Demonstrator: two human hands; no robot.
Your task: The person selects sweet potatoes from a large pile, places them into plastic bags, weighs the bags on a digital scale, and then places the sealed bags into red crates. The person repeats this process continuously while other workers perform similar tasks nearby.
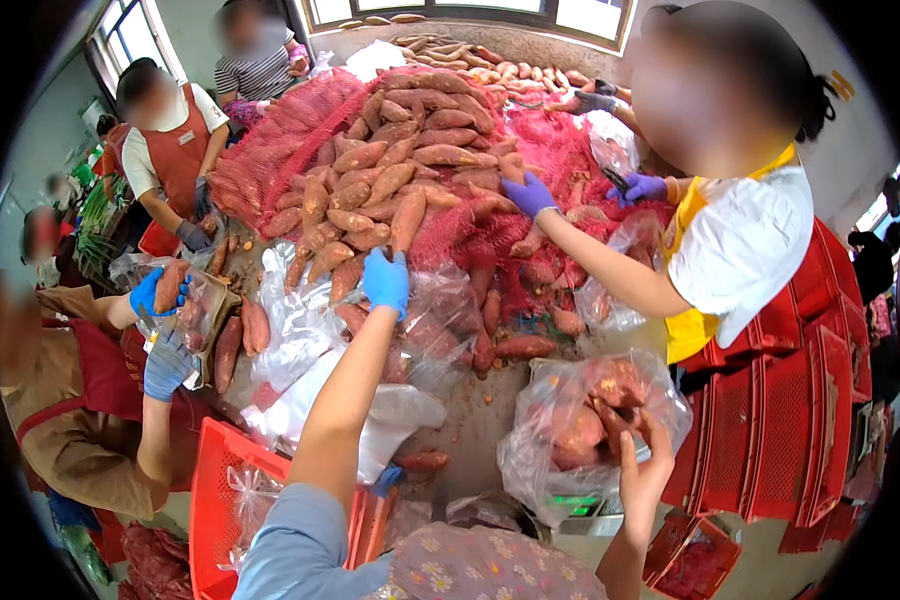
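My left hand [385, 283], in a blue glove, is closed around the lower end of a long sweet potato [409, 219] at the front of a large heap of sweet potatoes [397, 154]. My bare right hand [641, 465] is at the near right side of a clear plastic bag [529, 420] containing several sweet potatoes [577, 436]. Its thumb and fingers lie beside a slim sweet potato [610, 429] in that bag; whether they grip it or the plastic is unclear. Under the bag is a weighing scale [600, 506] with a lit green display.
Red mesh netting [270, 161] flanks the heap. Clear bags [292, 322] lie left of my left arm, above a red plastic crate [217, 480]. Stacked red crates [776, 420] stand at right. Co-workers' gloved hands reach in from the left [166, 364] and right [529, 193].
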